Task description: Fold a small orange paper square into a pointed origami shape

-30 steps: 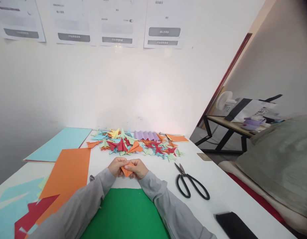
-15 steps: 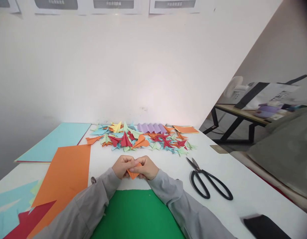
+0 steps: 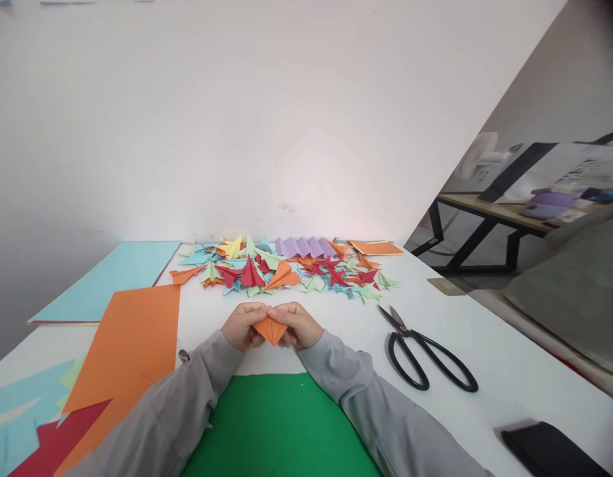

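Note:
Between my two hands is a small folded piece of orange paper [image 3: 271, 330], its creased point facing me. My left hand [image 3: 243, 324] grips its left side, the thumb on top and the fingers curled below. My right hand [image 3: 297, 324] pinches the right side the same way, and both thumbs meet near the far edge of the paper. The fingers under it are partly hidden. Just beyond my hands lies a heap of small folded paper planes in several colours, among them an orange one [image 3: 283, 275] and a red one [image 3: 251, 273].
Black-handled scissors [image 3: 410, 334] lie partly open to the right, with a black object [image 3: 549, 449] nearer me. Orange sheets [image 3: 132, 338] and light-blue sheets [image 3: 108, 278] lie left. A green sheet [image 3: 281, 424] is in front of me. Pleated purple paper [image 3: 305, 248] stands by the wall.
My thumbs have shifted to the far edge, so more of the folded orange paper shows. My view has tilted slightly down and left.

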A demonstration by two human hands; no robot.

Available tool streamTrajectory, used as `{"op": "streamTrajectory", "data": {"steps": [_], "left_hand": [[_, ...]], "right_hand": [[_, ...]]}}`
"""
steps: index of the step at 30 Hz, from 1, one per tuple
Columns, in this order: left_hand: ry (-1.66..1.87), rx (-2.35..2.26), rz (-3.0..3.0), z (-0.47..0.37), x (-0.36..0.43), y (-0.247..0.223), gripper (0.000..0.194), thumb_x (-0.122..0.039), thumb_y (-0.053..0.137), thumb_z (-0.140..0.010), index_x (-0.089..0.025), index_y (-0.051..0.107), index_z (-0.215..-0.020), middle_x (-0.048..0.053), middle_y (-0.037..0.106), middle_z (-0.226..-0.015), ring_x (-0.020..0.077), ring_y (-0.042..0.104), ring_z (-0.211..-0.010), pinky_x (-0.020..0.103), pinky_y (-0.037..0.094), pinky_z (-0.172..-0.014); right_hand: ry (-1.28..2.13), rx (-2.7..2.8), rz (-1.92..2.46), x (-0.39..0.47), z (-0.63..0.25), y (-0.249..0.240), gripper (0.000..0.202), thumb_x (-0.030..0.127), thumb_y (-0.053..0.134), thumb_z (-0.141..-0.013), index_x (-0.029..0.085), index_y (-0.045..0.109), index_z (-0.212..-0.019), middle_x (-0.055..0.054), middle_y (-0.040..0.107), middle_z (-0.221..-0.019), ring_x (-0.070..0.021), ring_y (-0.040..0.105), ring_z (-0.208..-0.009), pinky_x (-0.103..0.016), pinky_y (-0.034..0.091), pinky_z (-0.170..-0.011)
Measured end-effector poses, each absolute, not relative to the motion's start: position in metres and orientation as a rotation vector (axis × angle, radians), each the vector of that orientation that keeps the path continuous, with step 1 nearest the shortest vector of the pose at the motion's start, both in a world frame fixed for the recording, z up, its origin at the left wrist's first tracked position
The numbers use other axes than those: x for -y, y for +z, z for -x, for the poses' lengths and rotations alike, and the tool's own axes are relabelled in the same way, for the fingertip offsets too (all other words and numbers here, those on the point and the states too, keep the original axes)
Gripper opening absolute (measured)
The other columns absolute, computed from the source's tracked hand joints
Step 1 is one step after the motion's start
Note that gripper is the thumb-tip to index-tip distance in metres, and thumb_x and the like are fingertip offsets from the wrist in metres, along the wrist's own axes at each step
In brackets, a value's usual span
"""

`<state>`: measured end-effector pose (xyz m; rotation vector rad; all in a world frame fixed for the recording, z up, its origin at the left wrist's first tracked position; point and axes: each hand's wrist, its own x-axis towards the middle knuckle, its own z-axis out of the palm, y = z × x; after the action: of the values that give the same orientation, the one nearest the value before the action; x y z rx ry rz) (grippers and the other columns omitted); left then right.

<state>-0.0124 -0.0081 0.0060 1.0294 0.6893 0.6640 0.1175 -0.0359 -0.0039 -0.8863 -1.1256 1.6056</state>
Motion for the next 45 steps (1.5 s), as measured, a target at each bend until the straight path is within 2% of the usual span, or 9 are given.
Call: {"op": "streamTrajectory", "data": {"steps": [5,9,16,22,27,31,35,41,45], "left_hand": [[0.666,-0.701,-1.068,0.011,0.009,0.004,0.037,-0.045,0.065,-0.055,-0.014,0.045,-0.051,-0.001,0.046,-0.034,0.0067,0.032,-0.022,0.018,0.016,-0.025],[0.658,-0.677,-1.141,0.011,0.01,0.004,0.038,-0.048,0.064,-0.057,-0.013,0.048,-0.057,0.001,0.052,-0.038,0.0068,0.035,-0.023,0.018,0.017,-0.025],[0.647,-0.635,-1.192,0.013,0.007,0.0,0.042,-0.051,0.066,-0.056,-0.014,0.046,-0.055,-0.002,0.048,-0.035,0.0031,0.028,-0.021,0.016,0.013,-0.024],[0.644,-0.606,-1.2,0.015,0.006,-0.001,0.042,-0.05,0.066,-0.058,-0.014,0.047,-0.055,-0.003,0.047,-0.035,0.0024,0.027,-0.022,0.015,0.013,-0.024],[0.646,-0.606,-1.156,0.014,0.008,0.005,0.046,-0.05,0.069,-0.053,-0.016,0.04,-0.047,-0.007,0.034,-0.027,0.0021,0.023,-0.02,0.015,0.009,-0.024],[0.643,-0.593,-1.12,0.014,0.008,0.005,0.044,-0.048,0.07,-0.053,-0.016,0.04,-0.046,-0.008,0.031,-0.025,0.0019,0.021,-0.019,0.015,0.009,-0.024],[0.691,-0.609,-1.055,0.013,0.008,0.005,0.043,-0.046,0.067,-0.058,-0.017,0.037,-0.047,-0.008,0.029,-0.024,0.0026,0.021,-0.018,0.016,0.009,-0.024],[0.787,-0.67,-1.009,0.01,0.007,0.004,0.035,-0.043,0.067,-0.058,-0.015,0.046,-0.062,-0.002,0.051,-0.038,0.0072,0.037,-0.024,0.017,0.019,-0.024],[0.871,-0.704,-1.043,0.009,0.007,0.003,0.033,-0.041,0.067,-0.057,-0.015,0.048,-0.063,-0.004,0.048,-0.035,0.0069,0.037,-0.024,0.017,0.022,-0.025]], "right_hand": [[1.607,1.048,0.933,0.036,-0.115,-0.003,0.039,0.048,0.068,-0.056,0.013,0.054,-0.046,0.002,0.049,-0.029,-0.0057,0.038,-0.022,-0.017,0.019,-0.024],[1.547,1.041,0.959,0.035,-0.113,-0.005,0.042,0.053,0.064,-0.059,0.014,0.054,-0.046,0.002,0.049,-0.03,-0.0059,0.038,-0.022,-0.017,0.02,-0.023],[1.506,1.067,0.952,0.035,-0.115,-0.007,0.042,0.052,0.064,-0.059,0.014,0.052,-0.044,0.004,0.045,-0.028,-0.0043,0.033,-0.022,-0.018,0.015,-0.025],[1.484,1.033,0.978,0.035,-0.114,-0.006,0.045,0.055,0.066,-0.055,0.015,0.05,-0.041,0.006,0.039,-0.026,-0.0034,0.028,-0.023,-0.019,0.012,-0.027],[1.49,1.012,0.955,0.037,-0.113,-0.002,0.049,0.055,0.067,-0.054,0.017,0.043,-0.034,0.008,0.03,-0.022,-0.003,0.024,-0.022,-0.02,0.011,-0.028],[1.498,1.01,0.919,0.038,-0.112,-0.002,0.049,0.054,0.066,-0.056,0.017,0.042,-0.034,0.008,0.029,-0.022,-0.0032,0.024,-0.022,-0.02,0.013,-0.028],[1.467,0.979,0.904,0.036,-0.111,-0.006,0.047,0.053,0.063,-0.062,0.017,0.044,-0.038,0.007,0.034,-0.023,-0.0043,0.026,-0.022,-0.02,0.016,-0.026],[1.424,0.899,0.877,0.034,-0.111,-0.009,0.039,0.049,0.064,-0.064,0.016,0.053,-0.049,0.005,0.047,-0.032,-0.0051,0.035,-0.024,-0.019,0.029,-0.027],[1.392,1.042,0.884,0.032,-0.112,-0.013,0.033,0.044,0.066,-0.064,0.014,0.057,-0.056,0.003,0.053,-0.038,-0.0064,0.041,-0.028,-0.019,0.034,-0.03]]}}
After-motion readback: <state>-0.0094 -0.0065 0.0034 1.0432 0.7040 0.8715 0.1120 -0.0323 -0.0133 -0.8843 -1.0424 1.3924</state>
